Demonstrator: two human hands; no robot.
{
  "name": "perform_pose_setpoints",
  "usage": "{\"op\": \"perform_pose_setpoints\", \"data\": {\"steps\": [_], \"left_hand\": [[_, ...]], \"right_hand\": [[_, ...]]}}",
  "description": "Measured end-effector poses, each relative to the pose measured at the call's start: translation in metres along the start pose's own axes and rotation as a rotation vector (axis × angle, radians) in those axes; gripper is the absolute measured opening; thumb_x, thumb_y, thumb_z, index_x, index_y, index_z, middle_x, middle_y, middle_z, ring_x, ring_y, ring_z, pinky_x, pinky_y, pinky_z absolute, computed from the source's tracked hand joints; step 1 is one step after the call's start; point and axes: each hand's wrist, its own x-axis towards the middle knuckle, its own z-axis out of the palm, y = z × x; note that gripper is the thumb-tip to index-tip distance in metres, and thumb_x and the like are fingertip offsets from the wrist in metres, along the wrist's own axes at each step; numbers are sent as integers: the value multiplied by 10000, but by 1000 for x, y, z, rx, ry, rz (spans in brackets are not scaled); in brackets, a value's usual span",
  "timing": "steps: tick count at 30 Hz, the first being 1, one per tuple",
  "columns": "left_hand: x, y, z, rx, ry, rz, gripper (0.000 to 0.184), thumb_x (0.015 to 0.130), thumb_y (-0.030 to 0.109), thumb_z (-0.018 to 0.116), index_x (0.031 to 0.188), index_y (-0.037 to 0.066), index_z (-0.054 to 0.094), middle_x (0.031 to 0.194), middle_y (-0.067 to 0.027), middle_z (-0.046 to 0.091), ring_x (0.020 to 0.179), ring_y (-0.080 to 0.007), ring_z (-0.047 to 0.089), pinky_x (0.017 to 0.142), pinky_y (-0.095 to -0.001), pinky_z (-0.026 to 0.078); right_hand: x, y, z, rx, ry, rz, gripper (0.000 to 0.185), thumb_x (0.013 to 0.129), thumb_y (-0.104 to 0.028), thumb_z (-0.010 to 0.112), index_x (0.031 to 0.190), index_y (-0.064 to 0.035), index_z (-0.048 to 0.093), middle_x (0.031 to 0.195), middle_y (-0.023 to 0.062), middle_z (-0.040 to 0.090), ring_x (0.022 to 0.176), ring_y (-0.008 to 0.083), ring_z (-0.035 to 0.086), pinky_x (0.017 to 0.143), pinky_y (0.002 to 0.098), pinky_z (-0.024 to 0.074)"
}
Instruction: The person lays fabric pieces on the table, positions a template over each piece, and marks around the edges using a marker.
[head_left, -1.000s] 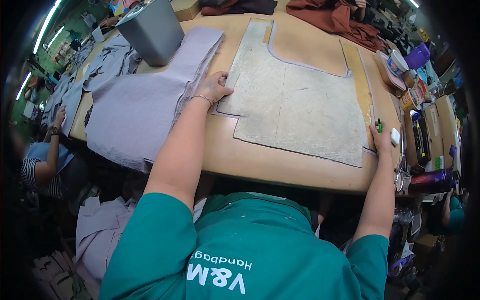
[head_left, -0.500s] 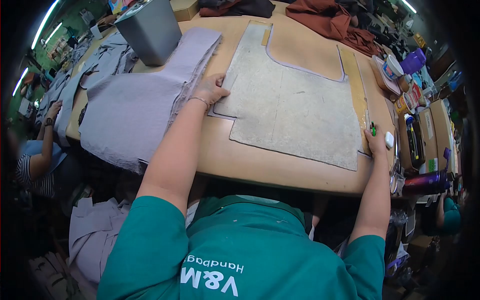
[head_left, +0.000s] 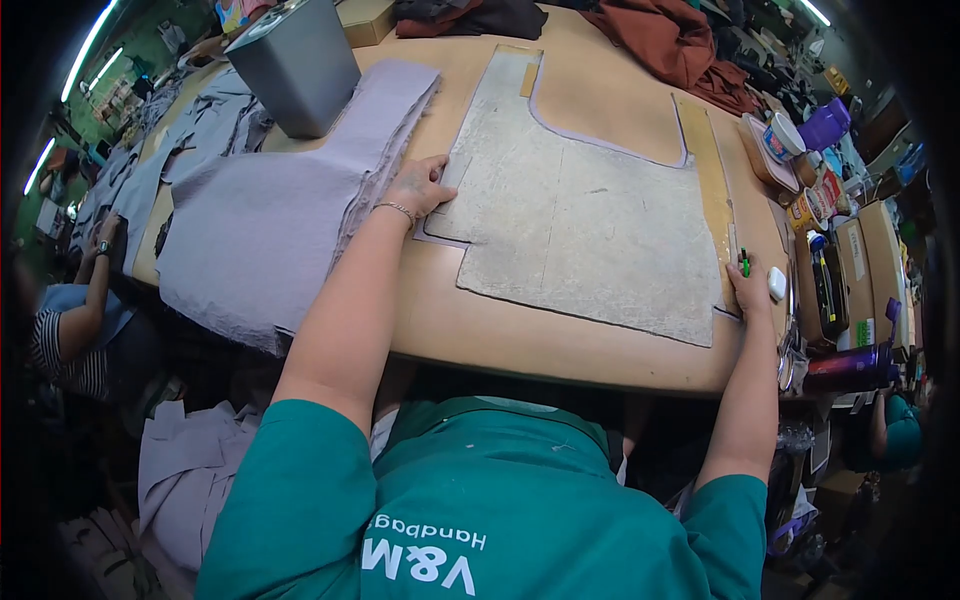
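Note:
A large pale, scuffed pattern template (head_left: 590,230) lies flat on the table, with a thin lilac fabric edge showing around parts of its outline. My left hand (head_left: 422,186) is at the template's left edge, fingers curled and thumb touching the border. At the right edge, my right hand (head_left: 750,287) has its fingers closed around a green pen (head_left: 745,262), most of which is hidden. A yellowish strip (head_left: 708,180) runs along the template's right side. Left of my left hand sits a stack of lilac fabric pieces (head_left: 260,220) with frayed edges.
A grey metal block (head_left: 300,75) stands by the fabric stack. Brown cloth (head_left: 665,45) is heaped at the back. A white case (head_left: 777,284), tubs, a box of pens (head_left: 826,285) and a purple bottle (head_left: 850,368) line the right. Another person's hand (head_left: 106,232) is at far left.
The view has shifted slightly. My left hand's thumb and fingers look a little further apart at the template's edge. My right hand stays at the right edge with the pen.

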Motion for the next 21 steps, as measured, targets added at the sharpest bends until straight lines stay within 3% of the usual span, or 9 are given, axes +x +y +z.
{"op": "perform_pose_setpoints", "data": {"steps": [9, 14, 21], "left_hand": [[-6, 11, -4, 98, -4, 40, 546, 612, 128, 671, 1124, 70, 490, 803, -86, 558, 704, -173, 522, 664, -268, 419], [0, -2, 0, 70, -7, 55, 555, 622, 128, 670, 1142, 85, 479, 865, -132, 565, 774, -205, 535, 709, -291, 423], [7, -4, 0, 93, -49, -29, 598, 635, 151, 676, 1183, 105, 443, 957, -161, 544, 862, -231, 525, 771, -297, 410]], "right_hand": [[-1, -2, -1, -55, 7, 3, 444, 701, -196, 618, 1059, 13, 460, 784, 103, 552, 686, 153, 508, 665, 269, 415], [-7, -1, -2, 127, 27, 62, 494, 680, -178, 645, 1091, 31, 468, 809, 81, 571, 693, 126, 517, 658, 245, 423], [-13, -9, 1, 74, 84, 46, 426, 669, -181, 641, 1016, 27, 508, 820, 112, 583, 736, 189, 553, 674, 287, 431]]}}
